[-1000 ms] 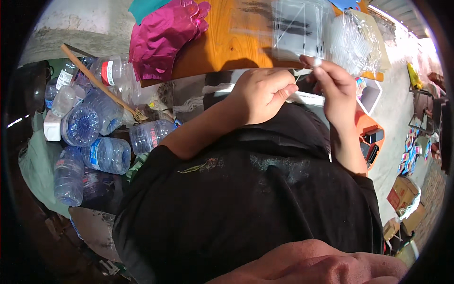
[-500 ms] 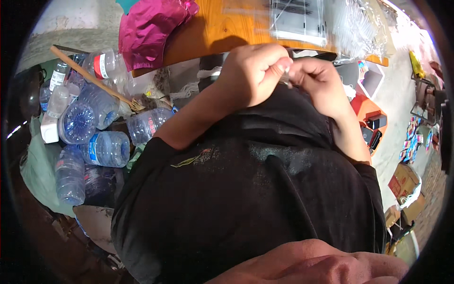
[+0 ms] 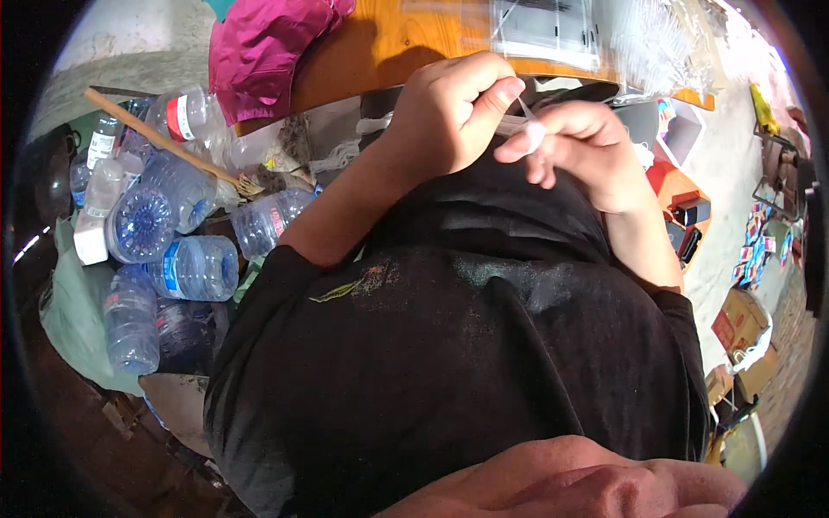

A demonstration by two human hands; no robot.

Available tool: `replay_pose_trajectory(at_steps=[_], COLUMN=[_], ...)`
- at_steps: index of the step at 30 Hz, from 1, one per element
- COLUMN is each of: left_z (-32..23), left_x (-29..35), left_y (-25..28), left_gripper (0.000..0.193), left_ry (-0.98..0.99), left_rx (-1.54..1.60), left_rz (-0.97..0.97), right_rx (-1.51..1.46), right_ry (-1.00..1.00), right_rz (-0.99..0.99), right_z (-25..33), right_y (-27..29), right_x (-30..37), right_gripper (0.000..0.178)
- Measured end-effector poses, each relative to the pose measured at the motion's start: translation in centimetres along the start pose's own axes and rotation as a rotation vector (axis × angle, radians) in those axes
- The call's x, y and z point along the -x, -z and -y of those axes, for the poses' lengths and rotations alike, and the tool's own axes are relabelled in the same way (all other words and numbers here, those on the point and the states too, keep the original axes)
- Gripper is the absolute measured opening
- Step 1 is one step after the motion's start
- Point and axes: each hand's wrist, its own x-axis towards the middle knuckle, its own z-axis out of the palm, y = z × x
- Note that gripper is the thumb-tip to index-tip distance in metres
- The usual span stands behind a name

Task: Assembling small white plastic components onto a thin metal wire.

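In front of my dark shirt, just below the table edge, both hands are raised close together. My left hand is closed in a fist, thumb pressed against the curled index finger. A thin, whitish see-through strip is pinched there and slants down toward the other hand. My right hand pinches its lower, whiter end between the fingertips, the other fingers loosely curled. The strip's exact kind is too small and blurred to make out. Beyond the hands, flat clear packets lie on the wooden table.
Magenta cloth hangs over the table's left end. Crinkled clear plastic lies at its right. Several empty plastic bottles crowd the left side, a wooden-handled brush across them. An orange box with dark items stands at right.
My hands have moved slightly apart, and the right one has turned and lowered a little. The thin strip now shows stretched between them.
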Motion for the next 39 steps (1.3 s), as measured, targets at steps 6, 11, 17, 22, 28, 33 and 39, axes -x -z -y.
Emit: replay_pose_trajectory(at_steps=[6, 11, 17, 22, 28, 33, 39], left_z=[-0.8, 0.1, -0.4, -1.0, -0.1, -0.2, -0.3], left_x=[0.1, 0.0, 0.1, -0.3, 0.3, 0.1, 0.1], left_y=[-0.5, -0.5, -0.9, -0.5, -1.2, -0.7, -0.6], left_gripper=[0.013, 0.013, 0.016, 0.014, 0.015, 0.020, 0.024], left_ry=[-0.077, 0.043, -0.022, 0.074, -0.028, 0.076, 0.215], left_rx=[-0.049, 0.036, 0.007, 0.039, 0.052, 0.090, 0.146], left_rz=[0.042, 0.073, 0.034, 0.043, -0.041, 0.072, 0.115], right_rx=[0.399, 0.095, 0.229, 0.479, -0.294, 0.839, -0.078], right_ry=[0.172, -0.084, 0.280, -0.043, 0.268, 0.155, 0.100], right_rz=[-0.563, -0.125, -0.462, -0.228, -0.373, -0.502, -0.117], right_z=[-0.5, -0.8, -0.4, -0.5, 1.7, -1.5, 0.1], right_y=[0.4, -0.1, 0.4, -0.6, -0.3, 1.1, 0.3], right_x=[-2.0, -0.4, -1.0, -0.5, -0.8, -1.2, -0.1], right_gripper=[0.022, 0.017, 0.020, 0.014, 0.023, 0.013, 0.020])
